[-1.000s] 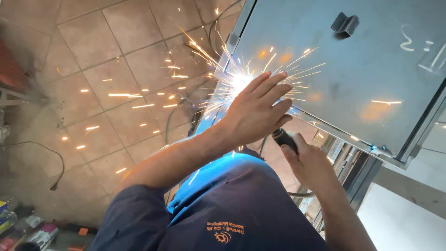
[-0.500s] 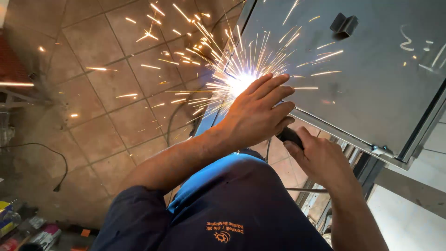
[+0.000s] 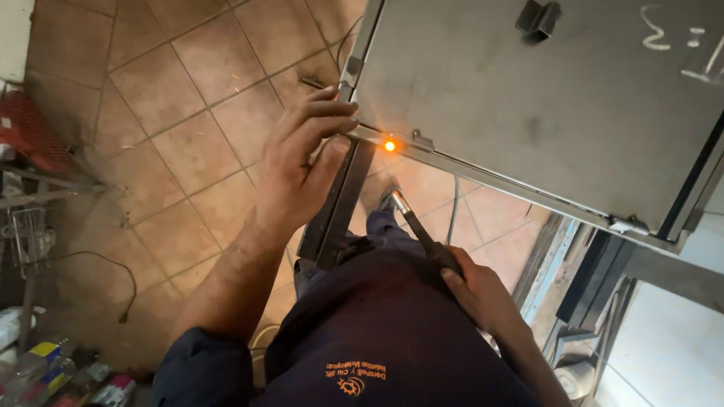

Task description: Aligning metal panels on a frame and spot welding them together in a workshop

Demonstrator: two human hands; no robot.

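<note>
Torch handle [image 3: 422,241] is gripped in the right hand [image 3: 471,290], low and close to the body, just above the dark work shirt [image 3: 377,339]. Its long axis runs up and to the left from the fist, and its metal nozzle [image 3: 398,202] is aimed at the glowing orange spot [image 3: 389,145] but is held apart from it, with a gap between tip and glow.

Left hand [image 3: 302,169] is seen further out, spread flat with fingers extended, pressed against a dark steel bar [image 3: 339,203]. The bar stands nearly upright, its top meeting the lower left corner of the grey sheet-metal panel [image 3: 528,105]. No closed grasp is made; the bar is steadied by the palm and fingers, whose tips reach the panel's left edge.

The glowing spot is located on the panel's lower edge frame [image 3: 513,185], just right of the bar's top and just beside the left fingertips. The left hand is nearer to it than the right. The lower frame runs down to the right from that corner.

Beyond, a small bent bracket [image 3: 539,16] is noted near the panel's top edge. A cable [image 3: 452,211] hangs under the frame. Tiled floor [image 3: 181,143] lies below, with a red mesh item [image 3: 34,139] at far left and a loose wire [image 3: 98,264] on the tiles.
</note>
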